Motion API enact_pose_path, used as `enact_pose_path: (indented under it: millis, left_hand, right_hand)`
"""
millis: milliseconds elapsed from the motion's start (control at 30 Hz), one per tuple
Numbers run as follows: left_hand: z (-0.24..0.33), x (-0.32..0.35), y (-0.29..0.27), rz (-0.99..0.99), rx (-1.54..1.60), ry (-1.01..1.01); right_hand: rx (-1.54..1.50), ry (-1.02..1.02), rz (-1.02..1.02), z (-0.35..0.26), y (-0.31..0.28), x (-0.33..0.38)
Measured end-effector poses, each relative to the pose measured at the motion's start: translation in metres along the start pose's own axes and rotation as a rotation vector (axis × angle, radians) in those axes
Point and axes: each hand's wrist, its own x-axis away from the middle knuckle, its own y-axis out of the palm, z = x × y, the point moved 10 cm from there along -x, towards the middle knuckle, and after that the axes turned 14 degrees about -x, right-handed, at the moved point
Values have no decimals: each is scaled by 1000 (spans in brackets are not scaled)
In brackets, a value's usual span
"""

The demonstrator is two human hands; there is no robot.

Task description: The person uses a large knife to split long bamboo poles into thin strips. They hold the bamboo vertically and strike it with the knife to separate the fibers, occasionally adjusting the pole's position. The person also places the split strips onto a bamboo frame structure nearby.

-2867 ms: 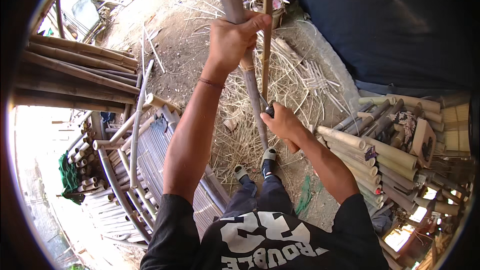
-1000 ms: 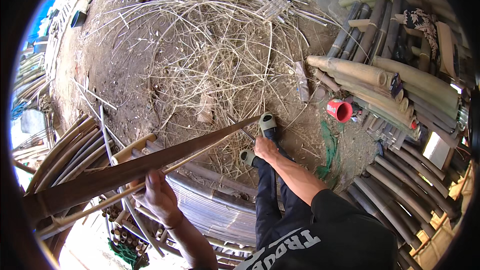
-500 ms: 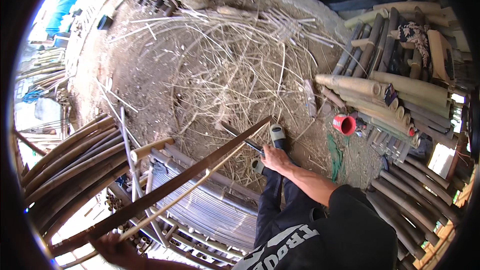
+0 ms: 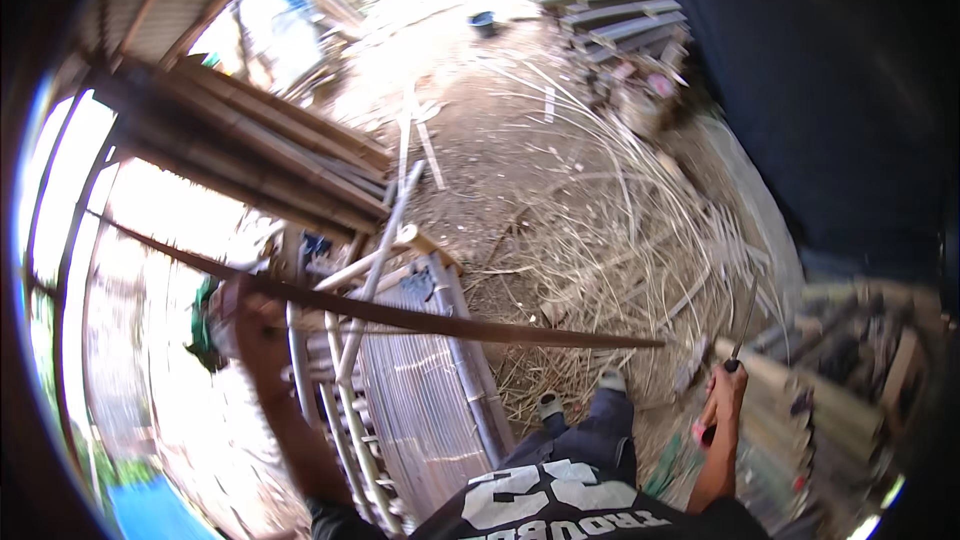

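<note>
Stretching across the view, a long dark brown bamboo strip is gripped by the left hand, kept level above the ground. The right hand clutches a thin metal blade, pointing up and away from the body, beside stacked pale bamboo poles.

A: What do you have in your left hand?

B: You're gripping a long dark bamboo strip, thin and slightly bowed. It lies almost level, crossing from far left to a pointed tip at right.

A: And your right hand?

B: You're closed on a knife, slim blade pointing up, just right of the strip's tip, not touching it.
</note>
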Motion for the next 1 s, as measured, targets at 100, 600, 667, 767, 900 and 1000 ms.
enact_pose_path:
  millis: [100,600,667,767,900,1000]
  left_hand:
    - [-10,46,73,-107,95,-106]
    - [53,178,47,-61,-598,-188]
    - [52,195,-3,-64,-698,-291]
    - [12,228,-60,-62,-811,-396]
    - [-104,314,-138,-170,-894,-738]
    - [-188,373,-190,-275,-993,-805]
  right_hand:
    - [-87,-308,-428,-110,117,51]
    - [-330,-43,-1307,-132,459,259]
    - [-232,13,-1232,-110,464,235]
    - [-255,30,-1045,-95,492,135]
    - [-241,-142,-744,-116,441,150]
    - [-426,-317,-708,-131,416,112]
